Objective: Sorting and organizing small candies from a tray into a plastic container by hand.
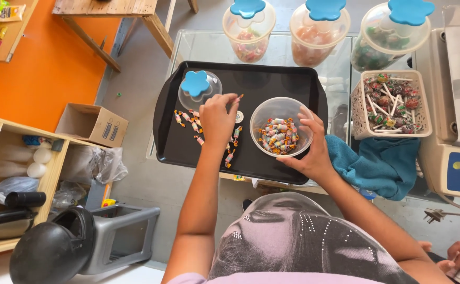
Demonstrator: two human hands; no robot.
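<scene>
A black tray (251, 79) rests on a glass table. My left hand (217, 118) hovers over the tray's middle and pinches a small wrapped candy (237, 98) between its fingertips. Several more wrapped candies (192, 122) lie scattered on the tray around that hand. My right hand (311, 144) grips the right rim of a clear plastic tub (280, 128) that holds many wrapped candies. The tub's clear lid with a blue flower knob (197, 85) lies on the tray at the left.
Three clear jars with blue lids (314, 31) stand behind the tray. A white basket of lollipops (390, 102) sits at the right, beside a scale (459, 131). A teal cloth (380, 163) lies under it. A cardboard box (90, 123) and shelves are at the left.
</scene>
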